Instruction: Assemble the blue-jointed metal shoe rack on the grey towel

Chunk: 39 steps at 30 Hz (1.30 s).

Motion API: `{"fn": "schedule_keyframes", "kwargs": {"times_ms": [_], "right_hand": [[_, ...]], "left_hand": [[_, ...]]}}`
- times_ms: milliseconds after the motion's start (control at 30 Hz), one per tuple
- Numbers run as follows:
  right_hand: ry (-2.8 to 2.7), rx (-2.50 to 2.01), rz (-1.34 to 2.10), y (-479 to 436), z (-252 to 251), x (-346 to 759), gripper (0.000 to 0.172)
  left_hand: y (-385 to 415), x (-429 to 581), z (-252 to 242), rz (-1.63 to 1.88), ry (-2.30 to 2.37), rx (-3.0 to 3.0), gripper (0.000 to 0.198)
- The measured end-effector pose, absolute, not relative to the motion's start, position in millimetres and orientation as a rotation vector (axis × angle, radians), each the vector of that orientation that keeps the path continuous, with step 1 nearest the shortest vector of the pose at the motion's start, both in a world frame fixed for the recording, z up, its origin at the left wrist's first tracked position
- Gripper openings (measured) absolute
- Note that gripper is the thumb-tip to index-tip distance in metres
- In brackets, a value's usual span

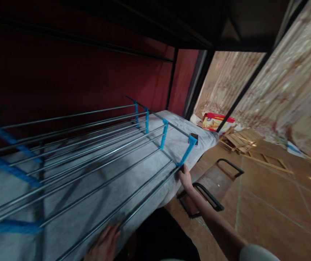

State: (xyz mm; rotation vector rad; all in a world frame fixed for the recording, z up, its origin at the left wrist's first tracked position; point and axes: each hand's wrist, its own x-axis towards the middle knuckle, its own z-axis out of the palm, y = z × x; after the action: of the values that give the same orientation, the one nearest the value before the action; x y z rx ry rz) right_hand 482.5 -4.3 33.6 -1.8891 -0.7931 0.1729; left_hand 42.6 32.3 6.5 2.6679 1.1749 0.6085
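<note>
A metal rack of long silver rods with blue plastic connectors lies tilted on a grey-white padded surface. My right hand grips the rack's far near corner, fingers closed around the rod end just below a blue connector. My left hand rests at the bottom edge on the nearest rods, fingers curled over them. Only part of that hand shows.
A dark red fabric wall and black frame poles enclose the back. On the tiled floor lie a black-framed panel, wooden slats and a red-and-yellow box. A patterned curtain hangs at right.
</note>
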Motion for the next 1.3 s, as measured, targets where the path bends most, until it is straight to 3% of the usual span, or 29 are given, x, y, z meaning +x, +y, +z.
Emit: {"fn": "schedule_keyframes", "kwargs": {"times_ms": [100,200,333,467,600,700,833,1300], "right_hand": [[-0.700,-1.788,0.050,-21.8,17.7,466.7,0.054],[-0.762,-1.762,0.060,-40.3,10.6,437.0,0.054],[-1.405,-1.561,0.245,-51.4,25.4,373.4,0.039],[-1.965,-1.327,0.375,-44.3,46.8,297.7,0.041],[-2.307,-1.219,0.346,-28.0,55.1,246.4,0.039],[-2.372,-1.261,0.311,-19.4,54.8,232.6,0.031],[-2.376,-1.233,0.302,-15.8,55.7,232.9,0.025],[-2.289,-1.206,0.312,-21.0,50.0,242.9,0.026]], "left_hand": [[2.9,55.0,33.8,0.672,1.285,2.729,0.035],[-26.5,53.1,51.6,0.619,1.339,2.732,0.045],[-74.0,19.3,51.3,0.750,1.369,2.601,0.034],[-114.9,-29.3,45.0,0.952,1.618,2.193,0.022],[-115.8,-56.3,51.2,1.178,2.000,1.613,0.027],[-97.0,-57.4,59.9,1.202,1.996,1.498,0.037],[-74.2,-54.0,66.0,1.045,1.969,1.637,0.027],[-69.0,-38.5,61.0,1.072,2.066,1.712,0.025]]}}
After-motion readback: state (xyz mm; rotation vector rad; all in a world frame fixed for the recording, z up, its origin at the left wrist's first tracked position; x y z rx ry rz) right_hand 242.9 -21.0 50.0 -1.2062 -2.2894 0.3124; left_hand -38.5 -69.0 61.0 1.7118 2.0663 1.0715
